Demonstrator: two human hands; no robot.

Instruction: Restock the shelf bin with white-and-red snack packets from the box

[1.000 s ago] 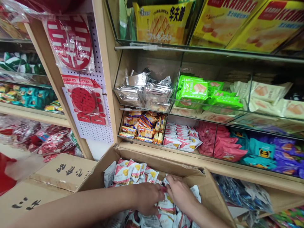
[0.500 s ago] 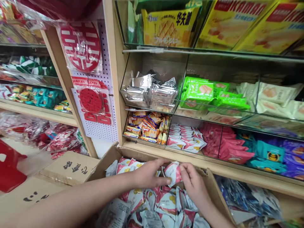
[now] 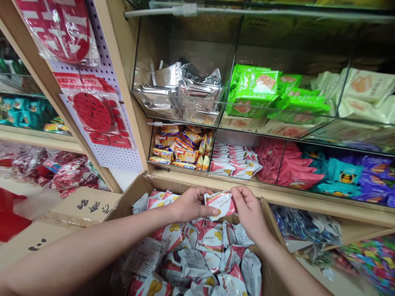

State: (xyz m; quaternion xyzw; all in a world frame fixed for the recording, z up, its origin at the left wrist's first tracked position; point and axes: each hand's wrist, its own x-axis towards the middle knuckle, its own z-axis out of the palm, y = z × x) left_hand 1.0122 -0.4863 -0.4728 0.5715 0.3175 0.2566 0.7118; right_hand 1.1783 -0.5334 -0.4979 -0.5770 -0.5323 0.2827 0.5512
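Note:
A pink and white snack packet (image 3: 219,204) is held between my two hands, above an open cardboard box (image 3: 126,200). My left hand (image 3: 191,204) pinches its left end with thumb and fingers. The packet's right end is gripped by my right hand (image 3: 247,206). Its printed face, with yellow round shapes, is turned up towards me. Beneath my hands the box holds several loose packets (image 3: 210,238) of the same kind, some with their grey-white backs showing.
Behind the box, clear-fronted shelf bins hold silver packets (image 3: 166,90), green packets (image 3: 257,88), orange snacks (image 3: 185,148), pink and white packets (image 3: 236,160) and teal packets (image 3: 342,174). Cardboard flaps (image 3: 82,205) with writing lie at the left. Red decorations (image 3: 94,113) hang on a pegboard.
The view has shifted closer and lower on the shelves. Both hands still hold the packet, which now lies more level, with more of its front showing.

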